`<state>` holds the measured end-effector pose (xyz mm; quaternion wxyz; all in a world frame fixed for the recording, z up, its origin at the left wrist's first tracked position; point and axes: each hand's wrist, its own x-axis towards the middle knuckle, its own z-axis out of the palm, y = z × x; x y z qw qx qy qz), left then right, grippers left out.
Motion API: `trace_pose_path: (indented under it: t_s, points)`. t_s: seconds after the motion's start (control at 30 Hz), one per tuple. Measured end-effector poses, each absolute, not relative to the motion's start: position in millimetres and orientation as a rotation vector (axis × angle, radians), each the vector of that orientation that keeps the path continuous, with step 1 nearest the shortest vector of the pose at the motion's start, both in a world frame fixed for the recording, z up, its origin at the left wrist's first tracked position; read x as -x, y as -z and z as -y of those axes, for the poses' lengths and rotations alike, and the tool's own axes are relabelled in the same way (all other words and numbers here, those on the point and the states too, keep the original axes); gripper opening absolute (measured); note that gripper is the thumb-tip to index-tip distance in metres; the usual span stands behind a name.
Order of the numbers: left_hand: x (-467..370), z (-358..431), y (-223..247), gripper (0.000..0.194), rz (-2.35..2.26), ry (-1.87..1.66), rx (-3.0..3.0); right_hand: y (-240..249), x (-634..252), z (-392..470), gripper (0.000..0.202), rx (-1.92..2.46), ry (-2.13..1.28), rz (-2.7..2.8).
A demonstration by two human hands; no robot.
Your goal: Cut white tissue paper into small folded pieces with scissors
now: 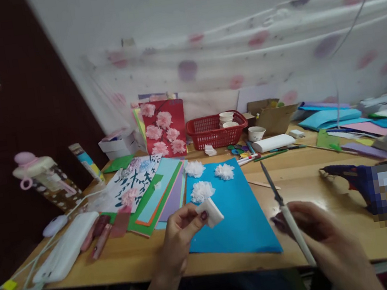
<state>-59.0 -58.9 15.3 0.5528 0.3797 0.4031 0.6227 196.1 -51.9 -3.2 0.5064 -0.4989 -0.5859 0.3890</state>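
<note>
My left hand (186, 231) pinches a small folded piece of white paper (214, 212) above the near left part of a blue sheet (239, 220). Three fluffy white paper flowers, one of them a nearer flower (202, 191), lie on the sheet's far half. To the right of the sheet, my right hand (317, 230) is closed round a pair of scissors (293, 227) with a light handle. The dark blades point up and away, and look closed. Part of the right hand's fingers is hidden behind the handle.
A dark blue glue gun (357, 181) lies at the right. Coloured sheets (171, 192) and a white power bank (66, 246) with cables are at the left. Behind stand a red flower card (164, 127), a red basket (210, 137) with paper cups, and a brown bag (277, 118).
</note>
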Motion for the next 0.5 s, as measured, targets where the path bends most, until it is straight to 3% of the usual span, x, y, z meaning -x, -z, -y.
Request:
trace_pose_path:
  t_s: [0.1,0.17,0.4,0.5]
  points:
    - [72.6,45.2,-28.4,0.028,-1.067,-1.414,-0.957,5.1,-236.4,31.6,0.032,1.640,-0.285,1.531]
    - [81.6,27.2,-42.1,0.030,-1.137,-1.353,-1.025,14.8,-254.3,22.4,0.033,1.785,-0.117,1.580]
    - [84.2,-99.5,-75.1,0.017,-1.382,-0.980,-1.160,41.5,-267.7,10.8,0.030,1.776,-0.101,1.640]
    - [77.3,-154.7,-77.0,0.029,-1.500,-0.771,-1.209,43.3,-263.4,9.6,0.027,1.789,-0.115,1.522]
